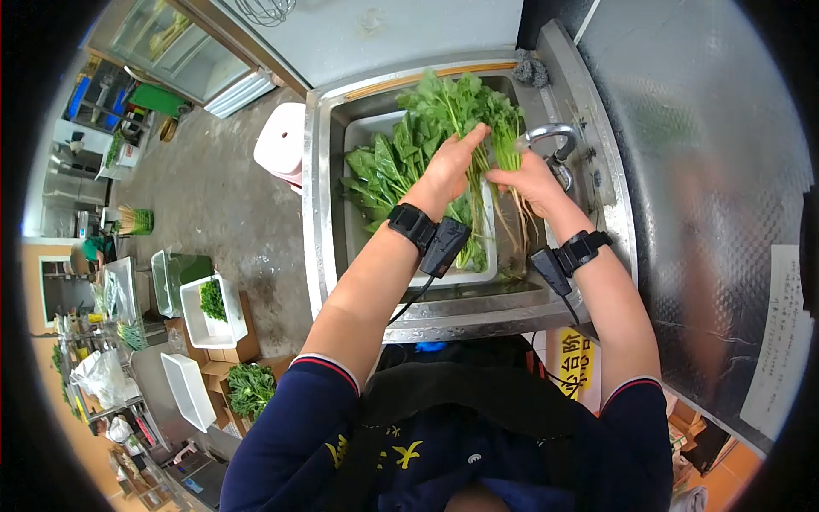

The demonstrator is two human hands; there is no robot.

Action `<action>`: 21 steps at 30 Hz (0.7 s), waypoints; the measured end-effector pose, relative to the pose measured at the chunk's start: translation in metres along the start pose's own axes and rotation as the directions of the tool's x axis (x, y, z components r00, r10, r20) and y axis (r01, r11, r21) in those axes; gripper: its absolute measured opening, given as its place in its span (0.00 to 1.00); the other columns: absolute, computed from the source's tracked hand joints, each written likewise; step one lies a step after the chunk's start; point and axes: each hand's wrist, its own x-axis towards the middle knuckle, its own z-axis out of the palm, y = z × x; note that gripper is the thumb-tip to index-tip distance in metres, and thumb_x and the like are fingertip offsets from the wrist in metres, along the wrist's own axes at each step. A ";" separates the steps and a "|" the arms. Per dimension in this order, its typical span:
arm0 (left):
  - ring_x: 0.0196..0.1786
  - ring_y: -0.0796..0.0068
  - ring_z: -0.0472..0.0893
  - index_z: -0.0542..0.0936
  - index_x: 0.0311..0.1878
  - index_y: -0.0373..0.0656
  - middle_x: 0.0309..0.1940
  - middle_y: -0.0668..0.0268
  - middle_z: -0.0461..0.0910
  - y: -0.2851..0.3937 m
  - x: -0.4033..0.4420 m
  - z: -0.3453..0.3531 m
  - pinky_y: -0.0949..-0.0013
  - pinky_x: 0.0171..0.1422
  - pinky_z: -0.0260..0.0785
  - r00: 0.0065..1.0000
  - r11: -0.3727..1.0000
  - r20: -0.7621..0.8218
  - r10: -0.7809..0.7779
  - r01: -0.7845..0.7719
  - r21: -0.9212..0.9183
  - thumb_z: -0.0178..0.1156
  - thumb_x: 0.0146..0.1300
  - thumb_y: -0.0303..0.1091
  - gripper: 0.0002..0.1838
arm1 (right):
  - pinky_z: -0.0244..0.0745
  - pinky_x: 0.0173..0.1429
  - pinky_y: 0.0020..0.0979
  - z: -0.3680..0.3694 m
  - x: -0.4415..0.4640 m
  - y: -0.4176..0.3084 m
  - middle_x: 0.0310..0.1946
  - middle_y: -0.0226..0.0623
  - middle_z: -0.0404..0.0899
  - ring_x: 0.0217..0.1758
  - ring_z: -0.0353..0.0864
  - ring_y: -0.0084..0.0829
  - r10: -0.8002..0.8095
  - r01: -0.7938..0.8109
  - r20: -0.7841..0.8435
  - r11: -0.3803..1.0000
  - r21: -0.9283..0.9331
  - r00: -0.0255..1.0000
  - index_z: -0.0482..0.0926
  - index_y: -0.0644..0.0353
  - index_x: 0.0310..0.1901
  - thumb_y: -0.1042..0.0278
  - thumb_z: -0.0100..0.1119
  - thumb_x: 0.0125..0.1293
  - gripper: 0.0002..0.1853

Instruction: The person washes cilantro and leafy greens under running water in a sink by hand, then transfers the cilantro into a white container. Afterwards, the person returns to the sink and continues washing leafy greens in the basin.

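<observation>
In the sink (312,256), my right hand (536,181) is closed around a bunch of cilantro (509,141), its pale roots hanging below the fingers. My left hand (448,166) reaches in from the other side, its visible fingers stretched out against the long stems; its lower fingers are hidden. More feathery green leaves spread beyond both hands. Broad-leafed greens (384,171) lie in a white tub (363,128) inside the sink, left of my left hand. A curved metal faucet (553,132) stands just beyond my right hand.
A steel scrubber (531,68) sits at the sink's far right corner. The white bin (281,141) stands on the floor to the left. Farther left are a white tub (213,286) with greens, cardboard boxes (223,375) and leafy vegetables (252,388). A metal surface (699,171) borders the right side.
</observation>
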 end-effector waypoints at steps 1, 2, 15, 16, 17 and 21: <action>0.50 0.65 0.71 0.67 0.53 0.33 0.50 0.56 0.71 0.003 -0.003 0.001 0.60 0.51 0.65 1.000 1.000 0.001 0.000 0.000 0.002 0.60 0.57 0.45 0.28 | 0.65 0.30 0.22 -0.003 0.000 -0.001 0.26 0.29 0.73 0.25 0.71 0.20 0.016 -0.017 0.014 1.000 0.020 1.000 0.72 0.62 0.34 0.74 0.64 0.50 0.12; 0.46 0.67 0.73 0.69 0.50 0.33 0.47 0.58 0.73 0.006 -0.007 0.000 0.62 0.47 0.66 0.996 0.995 0.081 0.034 -0.042 0.092 0.61 0.56 0.44 0.27 | 0.65 0.30 0.22 -0.008 0.001 -0.002 0.26 0.29 0.73 0.25 0.71 0.20 0.014 -0.015 0.013 1.000 0.022 1.000 0.72 0.62 0.34 0.74 0.64 0.50 0.12; 0.27 0.80 0.76 0.78 0.32 0.41 0.25 0.69 0.79 0.018 -0.021 -0.001 0.72 0.33 0.60 0.989 0.948 0.148 0.031 -0.076 0.310 0.63 0.52 0.36 0.09 | 0.65 0.25 0.21 -0.029 0.011 -0.006 0.22 0.33 0.72 0.21 0.71 0.22 0.120 -0.070 -0.113 0.923 0.377 0.986 0.36 0.81 0.61 0.76 0.66 0.47 0.51; 0.27 0.80 0.76 0.78 0.32 0.41 0.25 0.69 0.79 0.018 -0.021 -0.001 0.72 0.33 0.60 0.989 0.948 0.143 0.032 -0.075 0.310 0.63 0.52 0.36 0.09 | 0.65 0.24 0.20 -0.028 0.010 -0.009 0.22 0.33 0.72 0.21 0.71 0.22 0.128 -0.091 -0.070 0.917 0.389 0.989 0.41 0.82 0.60 0.75 0.67 0.47 0.48; 0.27 0.80 0.76 0.78 0.33 0.42 0.26 0.69 0.79 0.017 -0.020 0.000 0.72 0.33 0.60 0.990 0.945 0.132 0.055 -0.094 0.313 0.63 0.52 0.36 0.10 | 0.65 0.23 0.19 -0.025 0.005 -0.009 0.23 0.34 0.72 0.22 0.71 0.21 0.131 -0.072 -0.156 0.940 0.334 0.979 0.53 0.78 0.53 0.73 0.67 0.48 0.37; 0.27 0.79 0.76 0.77 0.34 0.44 0.28 0.69 0.79 0.021 -0.019 0.007 0.72 0.32 0.60 0.982 0.900 0.162 0.095 -0.155 0.409 0.63 0.51 0.38 0.11 | 0.68 0.25 0.20 -0.023 0.003 -0.014 0.28 0.35 0.73 0.24 0.73 0.22 0.105 -0.086 -0.085 0.976 0.200 0.991 0.62 0.71 0.46 0.73 0.67 0.48 0.27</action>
